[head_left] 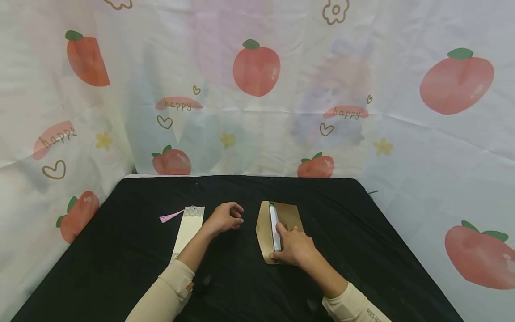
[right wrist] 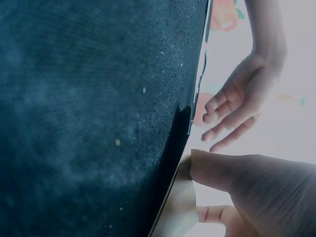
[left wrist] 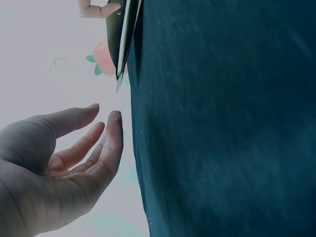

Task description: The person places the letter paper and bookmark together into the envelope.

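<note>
Cream sleeves [head_left: 162,286] are seen closest, with both hands held apart beyond them above the worktop [head_left: 241,286]. By the right hand [head_left: 297,246] the envelope [head_left: 289,216] is gripped, its flap [head_left: 262,235] spread toward the left hand. At the mouth, right under the right hand's curled fingers, a white insert [head_left: 274,219] is shown edge-up; whether it is pinched together with the envelope cannot be told. Nothing is held by the left hand [head_left: 225,218], whose fingers are loosely bent in the gap between bookmark and envelope. Outward from the left hand, partly hidden by its forearm, the bookmark [head_left: 192,223] is laid with its pink tassel [head_left: 170,216] trailing away. The step in hand is judged to be the handling of the insert at the envelope's mouth. For this, the flap would best be pressed down by the left hand and the insert kept square to the mouth, since corners could be caught and creased if it were tilted. Only a light grip should be needed, as thin paper is likely to buckle.
</note>
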The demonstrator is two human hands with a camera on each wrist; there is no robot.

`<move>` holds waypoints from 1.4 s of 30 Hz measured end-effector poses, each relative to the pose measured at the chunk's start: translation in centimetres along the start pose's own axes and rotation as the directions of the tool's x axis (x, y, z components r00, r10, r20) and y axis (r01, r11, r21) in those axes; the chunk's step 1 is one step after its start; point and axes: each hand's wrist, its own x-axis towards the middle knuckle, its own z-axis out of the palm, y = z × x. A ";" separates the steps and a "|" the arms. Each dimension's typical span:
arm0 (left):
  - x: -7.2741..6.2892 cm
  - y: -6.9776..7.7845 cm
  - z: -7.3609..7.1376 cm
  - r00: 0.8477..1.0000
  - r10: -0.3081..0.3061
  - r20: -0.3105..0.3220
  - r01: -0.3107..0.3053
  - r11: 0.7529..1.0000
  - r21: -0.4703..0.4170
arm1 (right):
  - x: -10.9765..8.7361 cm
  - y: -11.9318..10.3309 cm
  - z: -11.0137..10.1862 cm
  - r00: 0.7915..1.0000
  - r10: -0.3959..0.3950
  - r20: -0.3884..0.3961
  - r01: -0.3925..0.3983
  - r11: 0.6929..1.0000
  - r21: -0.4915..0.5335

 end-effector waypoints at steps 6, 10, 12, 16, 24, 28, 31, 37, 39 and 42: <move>-0.4 -1.0 -1.3 0.999 -0.015 -0.039 0.014 1.000 -0.011 | 0.0 0.0 0.1 1.000 0.005 -0.002 -0.005 1.000 -0.008; -0.6 -1.4 -2.2 0.998 -0.023 -0.054 0.022 1.000 -0.016 | 0.0 0.0 0.1 1.000 0.001 -0.008 -0.001 1.000 -0.007; -0.7 -1.5 -2.7 0.998 -0.027 -0.054 0.026 1.000 -0.012 | 0.0 0.1 0.1 1.000 0.001 -0.010 -0.001 1.000 -0.007; -1.1 -1.5 -3.6 0.998 -0.023 -0.060 0.024 1.000 0.014 | -0.1 0.0 0.1 1.000 0.002 -0.011 -0.002 1.000 -0.009; -1.6 -2.1 -5.0 0.997 -0.028 -0.071 0.030 0.999 0.029 | -0.1 -0.1 0.0 1.000 -0.001 -0.009 0.001 1.000 -0.005; -1.8 -2.6 -5.7 0.997 -0.035 -0.075 0.037 0.999 0.033 | -0.1 -0.1 0.0 1.000 -0.003 -0.011 0.003 1.000 -0.004; -2.1 -3.1 -6.4 0.996 -0.039 -0.083 0.043 0.998 0.049 | -0.1 -0.1 0.0 1.000 -0.002 -0.010 0.002 1.000 -0.007; -2.8 -3.9 -7.9 0.993 -0.053 -0.103 0.063 0.993 0.096 | -0.2 -0.1 0.0 1.000 -0.004 -0.014 0.004 1.000 -0.012; -3.1 -4.1 -8.5 0.992 -0.054 -0.113 0.066 0.992 0.111 | -0.3 -0.1 0.0 1.000 -0.004 -0.015 0.004 1.000 -0.015; -3.5 -4.4 -9.2 0.990 -0.061 -0.130 0.077 0.989 0.125 | -0.3 -0.2 -0.1 1.000 -0.004 -0.017 0.004 1.000 -0.020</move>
